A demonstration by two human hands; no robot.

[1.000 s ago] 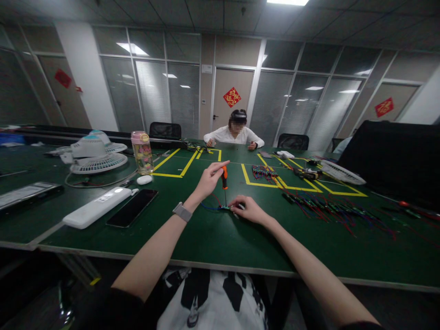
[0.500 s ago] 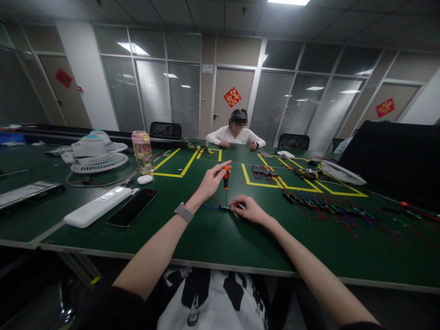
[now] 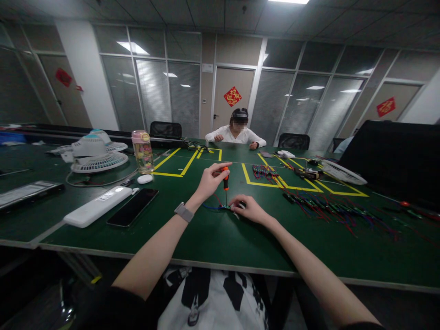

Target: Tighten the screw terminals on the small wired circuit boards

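My left hand is closed around the handle of an orange and black screwdriver. The screwdriver stands upright, its thin shaft pointing down at a small green circuit board on the table. My right hand pinches the right end of that board, holding it against the green tabletop. Red and blue wires run out from the board's left side. The fingertips of my right hand partly cover the board, and the exact contact of the screwdriver tip is too small to make out.
Wired boards lie in a row at right, with another bundle inside yellow tape. To the left are a phone, a white power strip, a bottle and a fan. A person sits opposite.
My left hand has shifted slightly on the screwdriver handle, which stays upright over the board. My right hand barely moves. Across the table, the person's hand on the left side has lifted a little.
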